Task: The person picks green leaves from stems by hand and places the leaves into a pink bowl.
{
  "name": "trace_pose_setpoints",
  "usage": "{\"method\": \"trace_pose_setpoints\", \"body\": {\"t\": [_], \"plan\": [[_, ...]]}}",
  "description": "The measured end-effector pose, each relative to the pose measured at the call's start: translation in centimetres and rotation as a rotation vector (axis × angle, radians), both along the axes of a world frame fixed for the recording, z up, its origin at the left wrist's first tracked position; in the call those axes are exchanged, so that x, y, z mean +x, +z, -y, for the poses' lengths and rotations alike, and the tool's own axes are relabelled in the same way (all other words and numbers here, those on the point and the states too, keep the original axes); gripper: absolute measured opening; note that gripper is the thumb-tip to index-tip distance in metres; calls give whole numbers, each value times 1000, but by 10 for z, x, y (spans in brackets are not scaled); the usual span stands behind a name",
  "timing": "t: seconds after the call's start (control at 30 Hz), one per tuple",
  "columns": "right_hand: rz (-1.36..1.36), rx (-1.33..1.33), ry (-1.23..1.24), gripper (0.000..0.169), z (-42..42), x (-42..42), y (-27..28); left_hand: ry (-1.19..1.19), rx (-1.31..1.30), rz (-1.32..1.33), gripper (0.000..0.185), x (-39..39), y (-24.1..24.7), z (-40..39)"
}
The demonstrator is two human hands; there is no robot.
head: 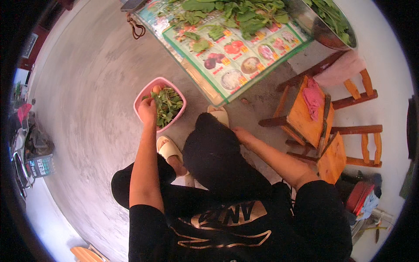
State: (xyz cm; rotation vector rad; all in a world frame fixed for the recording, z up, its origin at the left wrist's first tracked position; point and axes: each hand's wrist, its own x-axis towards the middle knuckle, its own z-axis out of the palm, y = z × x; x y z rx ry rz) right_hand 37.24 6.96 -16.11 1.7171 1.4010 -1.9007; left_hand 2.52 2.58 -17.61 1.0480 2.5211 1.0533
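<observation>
My left hand (148, 110) reaches over the left side of a pink plastic basin (160, 79) on the floor, its fingers bent together. Whether they pinch a leaf is too small to tell. Loose green leaves and stems (168, 106) fill much of the basin, with a rounded orange-brown thing (157, 89) near its far side. My right hand (241, 135) is low beside my raised knee, partly hidden by the black trouser leg. Ahead, leafy greens (242, 16) are spread on a table (226, 59) covered with a printed sheet of food pictures.
A metal bowl (330, 32) of greens stands at the table's right. Wooden chairs (304, 114) are on the right, one bearing a pink cloth (312, 98). A dark object (133, 4) with a cord loop (136, 28) lies at the table's left corner. A scooter (24, 160) is far left.
</observation>
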Motion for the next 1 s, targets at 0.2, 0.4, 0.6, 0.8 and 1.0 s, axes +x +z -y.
{"method": "trace_pose_setpoints", "body": {"t": [0.2, 0.4, 0.6, 0.8, 1.0], "plan": [[-39, 180, 41, 36, 6, 14, -43, 133, 34, 12, 19, -19, -12, 17], [-47, 201, -96, 43, 9, -8, -59, 96, 121, 217, 21, -28, 36, 23], [-255, 105, 25, 40, -3, 19, 29, 62, 146, 276, 17, -7, 79, 16], [-585, 364, 331, 20, -34, 33, 154, -69, 360, 903, 15, 17, 163, 3], [-843, 470, 211, 17, -39, -34, 257, -381, 592, 1195, 9, 35, 221, 15]]}}
